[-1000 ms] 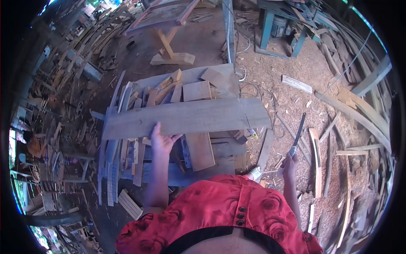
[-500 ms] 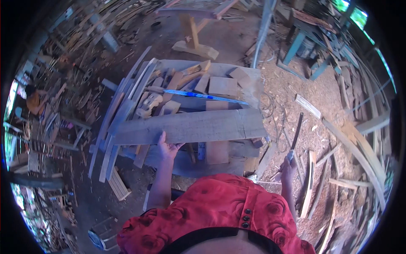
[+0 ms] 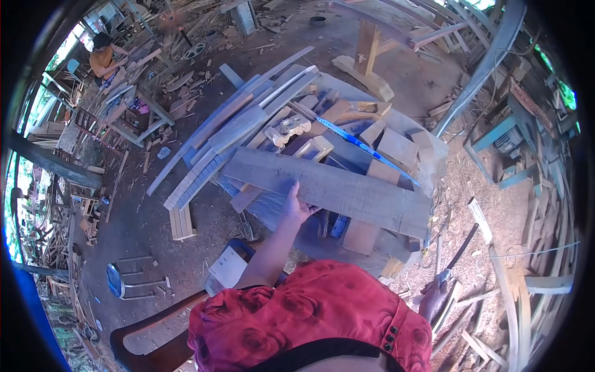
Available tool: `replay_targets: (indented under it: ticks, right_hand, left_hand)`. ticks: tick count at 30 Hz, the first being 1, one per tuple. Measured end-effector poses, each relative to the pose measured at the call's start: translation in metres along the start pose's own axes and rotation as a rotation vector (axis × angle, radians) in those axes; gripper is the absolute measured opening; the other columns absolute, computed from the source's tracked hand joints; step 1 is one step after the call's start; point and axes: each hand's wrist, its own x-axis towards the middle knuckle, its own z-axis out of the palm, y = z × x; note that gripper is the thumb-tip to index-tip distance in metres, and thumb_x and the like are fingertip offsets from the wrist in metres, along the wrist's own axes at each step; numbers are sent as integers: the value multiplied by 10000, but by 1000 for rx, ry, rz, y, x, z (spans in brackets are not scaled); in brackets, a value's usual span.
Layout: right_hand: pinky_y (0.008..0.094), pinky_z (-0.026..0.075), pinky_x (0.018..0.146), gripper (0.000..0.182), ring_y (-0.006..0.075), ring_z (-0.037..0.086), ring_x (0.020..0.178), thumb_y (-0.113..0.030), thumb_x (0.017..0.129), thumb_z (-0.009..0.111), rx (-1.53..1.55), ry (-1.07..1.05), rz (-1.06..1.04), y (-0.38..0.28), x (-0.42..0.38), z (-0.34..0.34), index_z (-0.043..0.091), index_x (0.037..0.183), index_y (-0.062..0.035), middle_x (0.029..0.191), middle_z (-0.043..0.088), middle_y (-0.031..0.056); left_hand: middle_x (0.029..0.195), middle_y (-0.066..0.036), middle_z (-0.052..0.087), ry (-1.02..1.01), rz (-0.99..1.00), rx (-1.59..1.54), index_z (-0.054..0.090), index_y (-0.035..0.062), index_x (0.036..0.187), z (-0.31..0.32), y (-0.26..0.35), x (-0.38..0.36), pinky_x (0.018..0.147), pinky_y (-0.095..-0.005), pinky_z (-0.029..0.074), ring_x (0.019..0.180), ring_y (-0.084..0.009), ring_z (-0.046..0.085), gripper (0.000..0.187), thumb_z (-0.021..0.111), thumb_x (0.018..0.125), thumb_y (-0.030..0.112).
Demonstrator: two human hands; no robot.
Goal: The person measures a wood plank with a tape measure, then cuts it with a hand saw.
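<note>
My left hand [image 3: 299,209] grips the near edge of a long, wide wooden board [image 3: 347,193], thumb on its upper face and fingers underneath. The board lies slanted over the workbench, above several wood offcuts. Low at the right, my right hand [image 3: 432,300] is closed round the pale handle of a tool with a long, narrow, dark blade [image 3: 463,249]; its exact kind I cannot make out. The blade points up and away from me. Beyond the board lie a blue measuring strip [image 3: 365,149] and a pale carved wooden piece [image 3: 287,130].
Stacked long planks [image 3: 235,127] line the bench's left side. A chair [image 3: 226,271] stands close by my left arm, and a metal-legged stool [image 3: 116,280] farther left. Another person [image 3: 102,60] sits at the far left. Curved timbers [image 3: 505,297] and shavings cover the right floor.
My view has turned left, so the bench and board appear farther right and more slanted. My left hand still holds the board, and my right hand still holds the tool.
</note>
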Motion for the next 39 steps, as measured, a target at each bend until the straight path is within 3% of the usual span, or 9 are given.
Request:
replay_targets:
  ticks: [5,12,14,18,22,27,29,30,39]
  right_hand:
    - [232,342,361,150,86,410,397,-152,881,511,-34,-24,43,-32,-15,21,486,772,-53,526,446,11]
    - [233,383,378,199,72,424,439,-211,898,510,-11,-49,25,-49,-18,26,484,784,-50,555,433,1]
    - [224,381,375,189,66,429,456,-195,890,521,13,-73,2,-46,-18,22,467,773,-56,569,428,-2]
    - [228,363,374,201,59,429,452,-193,889,524,26,-44,10,-53,-33,32,461,761,-51,535,418,-7]
    - [217,314,366,213,46,399,428,-214,918,501,-187,-55,-54,-54,-40,47,460,758,-79,564,430,-22]
    - [271,327,445,224,75,384,497,-200,901,532,-382,-75,-221,-68,-47,67,463,768,-34,542,419,7]
    - [423,375,474,225,354,529,514,-230,869,550,-481,-116,-323,-68,-50,72,476,781,-37,574,514,189]
    - [466,394,507,221,406,552,591,-239,858,549,-510,-154,-284,-66,-49,75,475,795,-41,614,544,213]
    - [532,436,549,209,438,573,606,-258,868,494,-707,-310,-436,-38,-35,109,430,898,-61,644,579,241]
  left_hand:
    - [1210,-84,520,116,-54,82,438,155,1259,-1,-3,-1,875,-534,404,1104,-301,501,649,497,802,611]
    - [791,-102,627,-23,-450,796,553,60,1058,24,0,-46,546,-334,530,651,-225,635,578,465,845,591]
    - [737,-94,624,-33,-354,1247,593,47,952,53,4,-63,539,-340,518,651,-209,636,475,507,865,505]
    - [745,-100,627,-190,-22,1374,596,22,935,97,-22,-46,544,-335,503,620,-194,621,383,547,878,397]
    - [872,-87,621,-440,893,1707,609,52,970,143,-74,-12,816,-395,441,902,-258,580,269,615,824,278]
    - [1134,-109,533,-427,920,1946,565,86,1074,170,-123,36,954,-551,295,1172,-315,414,303,567,831,266]
    - [1215,-120,485,-382,941,2021,543,92,1112,166,-142,51,980,-605,242,1230,-329,361,328,538,845,282]
    - [1249,-129,444,-296,974,2068,526,97,1135,167,-151,53,982,-645,188,1258,-344,316,351,515,852,306]
    - [1296,-147,390,-182,965,2202,493,93,1122,169,-163,51,995,-685,106,1301,-358,254,352,486,859,326]
